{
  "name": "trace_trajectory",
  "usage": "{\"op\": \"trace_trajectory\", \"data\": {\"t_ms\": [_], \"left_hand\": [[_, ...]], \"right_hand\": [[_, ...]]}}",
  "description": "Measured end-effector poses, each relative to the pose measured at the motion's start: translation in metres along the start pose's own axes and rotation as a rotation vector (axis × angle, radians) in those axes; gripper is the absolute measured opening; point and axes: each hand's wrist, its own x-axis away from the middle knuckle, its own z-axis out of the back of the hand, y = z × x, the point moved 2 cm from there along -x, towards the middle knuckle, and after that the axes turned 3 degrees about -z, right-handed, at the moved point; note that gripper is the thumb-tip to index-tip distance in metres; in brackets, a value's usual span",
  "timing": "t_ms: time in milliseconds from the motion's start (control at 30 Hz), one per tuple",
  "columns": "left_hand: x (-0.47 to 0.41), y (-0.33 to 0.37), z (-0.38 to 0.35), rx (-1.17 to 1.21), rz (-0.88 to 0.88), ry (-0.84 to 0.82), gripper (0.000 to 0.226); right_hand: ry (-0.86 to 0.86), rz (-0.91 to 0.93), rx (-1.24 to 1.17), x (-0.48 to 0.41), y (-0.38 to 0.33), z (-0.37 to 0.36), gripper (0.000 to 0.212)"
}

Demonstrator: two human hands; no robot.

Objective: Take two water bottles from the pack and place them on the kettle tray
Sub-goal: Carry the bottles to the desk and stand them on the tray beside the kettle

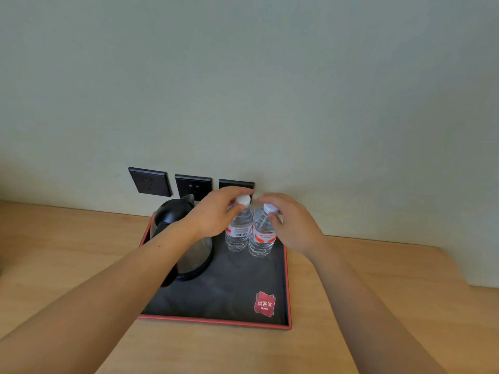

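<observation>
Two clear water bottles with white caps and red-and-white labels stand upright side by side at the back of the tray (pixel 287 287), a black tray with a red rim. My left hand (pixel 216 211) curls around the neck of the left bottle (pixel 238 236), thumb and fingers at its cap. My right hand (pixel 293 222) grips the shoulder of the right bottle (pixel 260 240) just under its cap. Both bottle bases rest on the tray's black liner. The pack is out of view.
A steel kettle with a black lid (pixel 175 211) stands on the tray's left half, partly under my left forearm. Three black wall sockets (pixel 150 181) sit just behind the tray. The tray lies on a wooden counter (pixel 378 306) against a pale wall.
</observation>
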Motion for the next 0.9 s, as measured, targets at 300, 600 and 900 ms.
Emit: {"op": "trace_trajectory", "data": {"t_ms": [300,600,900], "left_hand": [[0.001,0.000,0.005,-0.151,0.009,0.017,0.031],[-0.011,0.006,-0.004,-0.295,0.123,0.119,0.037],[-0.021,0.011,-0.009,-0.317,0.163,0.191,0.043]], "right_hand": [[0.049,-0.031,0.096,-0.002,-0.004,-0.006,0.038],[0.066,-0.052,0.192,-0.010,-0.014,-0.004,0.029],[0.038,-0.120,0.160,-0.025,-0.010,0.002,0.036]]}}
